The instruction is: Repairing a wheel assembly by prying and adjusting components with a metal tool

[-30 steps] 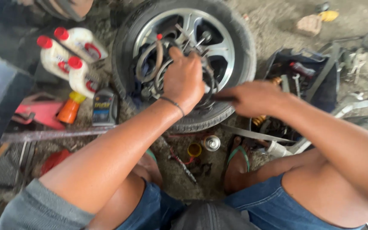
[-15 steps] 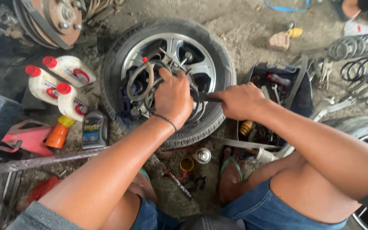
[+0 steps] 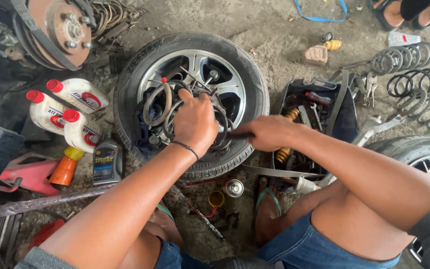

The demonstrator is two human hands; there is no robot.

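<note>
The left hand lies palm-down with fingers curled over a dark greasy bundle of metal rings and rubber parts piled in the hub of a black tyre on a silver alloy wheel that lies flat on the ground. The right hand is closed around a thin dark tool handle, whose tip points left into the bundle, close under the left palm. A slip of that tool could, I judge, drive it into the left fingers, since they sit right in its line; the oily rings could also slide off the hub.

Room is tight: just right of the tyre stands an open dark tool bag full of wrenches, left are three white oil bottles with red caps and a grey oil can. Near the knees lie small tins. Far right, black coil springs crowd the ground; bare concrete shows only beyond the tyre
</note>
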